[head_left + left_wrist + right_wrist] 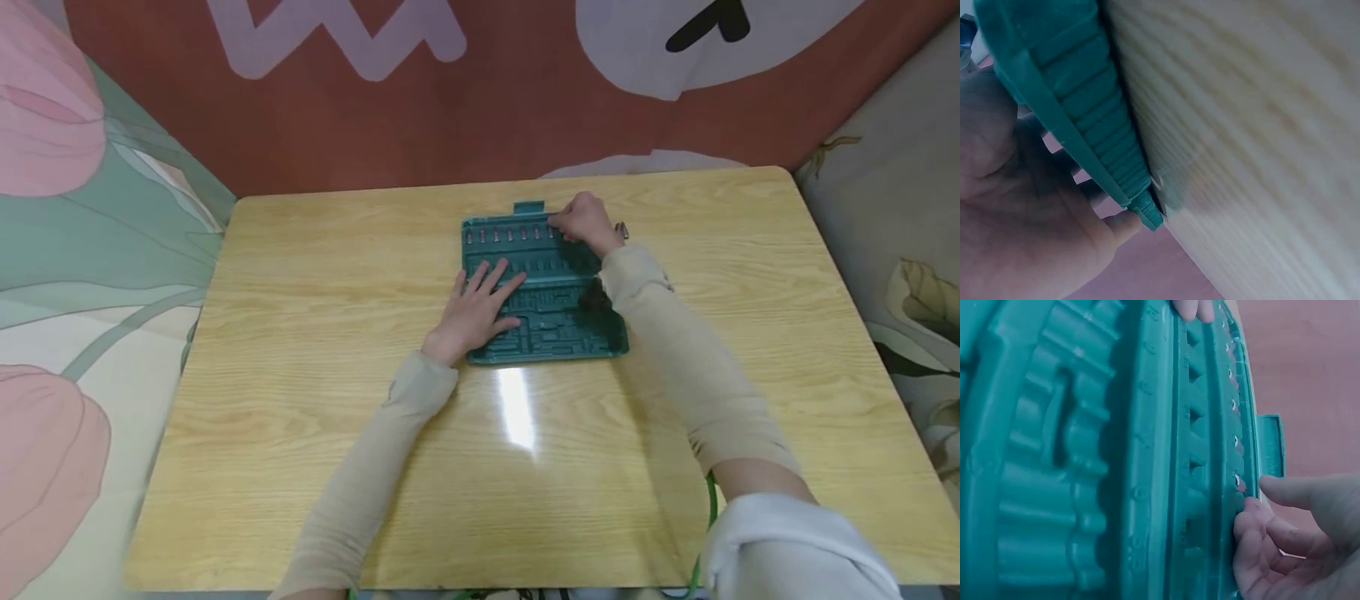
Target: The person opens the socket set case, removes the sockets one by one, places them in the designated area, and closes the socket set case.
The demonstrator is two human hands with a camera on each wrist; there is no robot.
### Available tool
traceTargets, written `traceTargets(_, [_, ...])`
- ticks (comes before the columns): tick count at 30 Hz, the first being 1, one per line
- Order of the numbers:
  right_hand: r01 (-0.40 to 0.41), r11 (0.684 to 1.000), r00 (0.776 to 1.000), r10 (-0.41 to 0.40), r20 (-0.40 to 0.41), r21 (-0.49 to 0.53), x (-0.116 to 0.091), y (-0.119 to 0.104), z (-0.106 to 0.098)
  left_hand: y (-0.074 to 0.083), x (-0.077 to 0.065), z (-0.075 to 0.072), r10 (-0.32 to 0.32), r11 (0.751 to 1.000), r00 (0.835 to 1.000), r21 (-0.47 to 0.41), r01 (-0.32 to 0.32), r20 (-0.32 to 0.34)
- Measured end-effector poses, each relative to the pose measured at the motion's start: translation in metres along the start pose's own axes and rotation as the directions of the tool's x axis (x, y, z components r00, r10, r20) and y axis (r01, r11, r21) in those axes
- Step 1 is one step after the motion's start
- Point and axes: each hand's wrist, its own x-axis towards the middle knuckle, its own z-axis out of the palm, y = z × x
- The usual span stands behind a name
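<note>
An open green plastic case lies on the table, its moulded slots facing up. My left hand rests on the case's left side with the fingers spread, and in the left wrist view it lies along the ribbed edge. At the far side runs a row of small metal bits. My right hand is at the right end of that row, its fingers curled against the slots. In the right wrist view its fingertips touch beside the last visible bit; whether they pinch anything is hidden.
Small metal pieces lie just right of my right wrist. A latch tab sticks out from the case's far edge. The wooden table meets a printed red backdrop behind. A green cable hangs by my right arm.
</note>
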Motion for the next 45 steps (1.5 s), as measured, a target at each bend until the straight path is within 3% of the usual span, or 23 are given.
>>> traceTargets(9, [-0.026, 0.998, 0.999, 0.025, -0.025, -0.060, 0.010, 0.004, 0.011, 0.003, 0.000, -0.006, 0.000, 1.000, 1.000, -0.013, 0.000, 0.021])
traceTargets(15, [-0.041, 0.997, 0.999, 0.043, -0.028, 0.072, 0.008, 0.010, 0.008, 0.003, 0.002, -0.004, -0.003, 1.000, 0.999, -0.031, 0.004, 0.033])
traceTargets(30, [-0.109, 0.969, 0.990, 0.125, -0.059, 0.220, 0.007, 0.019, 0.012, 0.002, 0.000, -0.003, 0.003, 0.999, 1.000, -0.053, -0.002, 0.019])
traceTargets(37, [-0.101, 0.956, 0.991, 0.121, -0.053, 0.275, 0.008, 0.017, 0.012, 0.001, 0.001, 0.000, -0.005, 0.998, 1.000, -0.059, 0.006, 0.026])
traceTargets(45, [-0.071, 0.904, 0.995, 0.095, -0.036, 0.422, 0.008, 0.024, 0.008, 0.000, 0.001, 0.000, 0.008, 0.997, 1.000, -0.077, -0.007, 0.016])
